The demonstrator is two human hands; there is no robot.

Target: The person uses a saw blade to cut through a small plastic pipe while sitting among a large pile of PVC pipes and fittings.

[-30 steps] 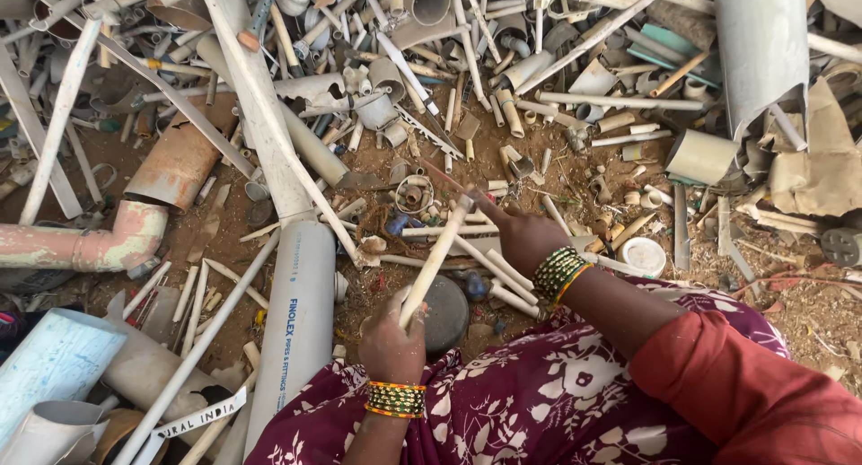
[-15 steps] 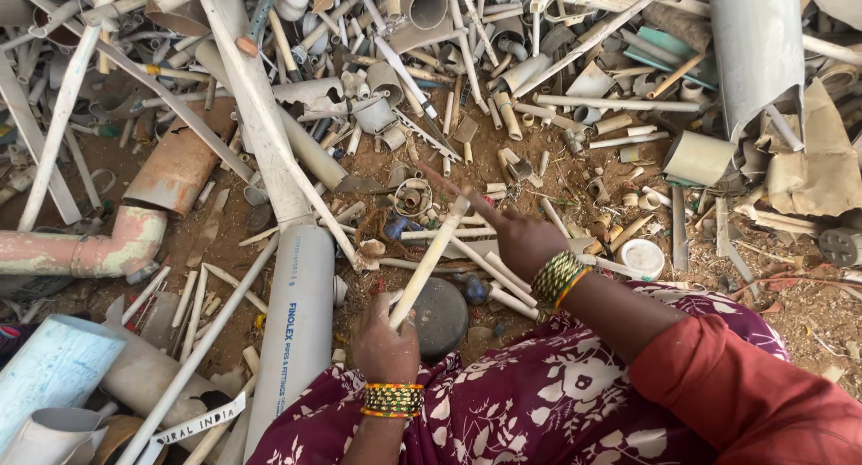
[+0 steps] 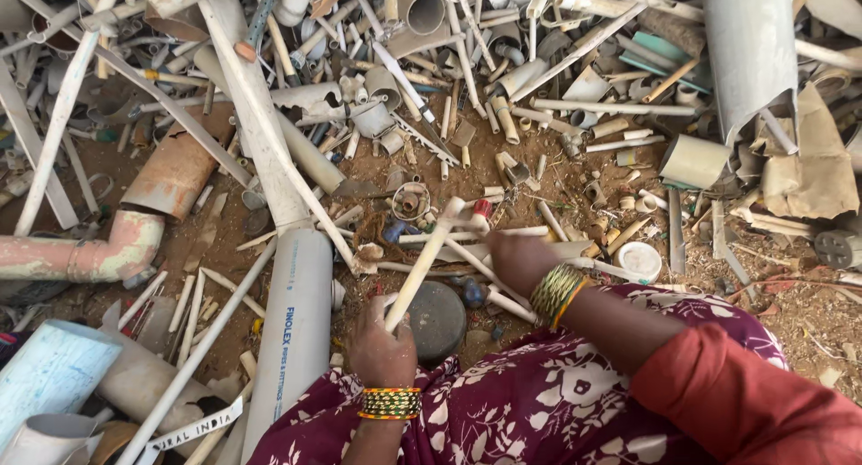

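Cream plastic everywhere: offcuts, tubes and broken fittings strewn over brown dirt (image 3: 539, 173). Left hand (image 3: 382, 344) low in the middle, fingers wrapped tight round the bottom end of a thin pipe (image 3: 426, 258), thumb side up. Slanting up and to the right from that fist, far end raised over the litter beside a small red cap (image 3: 482, 208). Right hand (image 3: 519, 258) out ahead, palm down on a cluster of thin sticks (image 3: 467, 250), back of the hand to the camera, fingertips tucked under. Gripping or only pressing, cannot tell. Green-and-gold bangles (image 3: 557, 290) on that wrist, red sleeve (image 3: 745, 402) behind.

Dark round lid (image 3: 435, 320) just beside the left fist, partly under the slanted pipe. Big white pipe (image 3: 292, 330) lying along the left, a stained elbow pipe (image 3: 90, 254) well apart beyond it, a white round cap (image 3: 639, 260) near the right wrist. Maroon flowered cloth (image 3: 539, 411) across the lap.

Handling, as a judgement: best to keep the left grip low and firm so the long free end doesn't swing into the pile. Worth feeling for one stick at a time with the right, since crossed pieces here would likely drag their neighbours along. Care with the edges too, as plenty of the cut ends look jagged. Light plastic, probably springy, so a steady lift rather than a yank.
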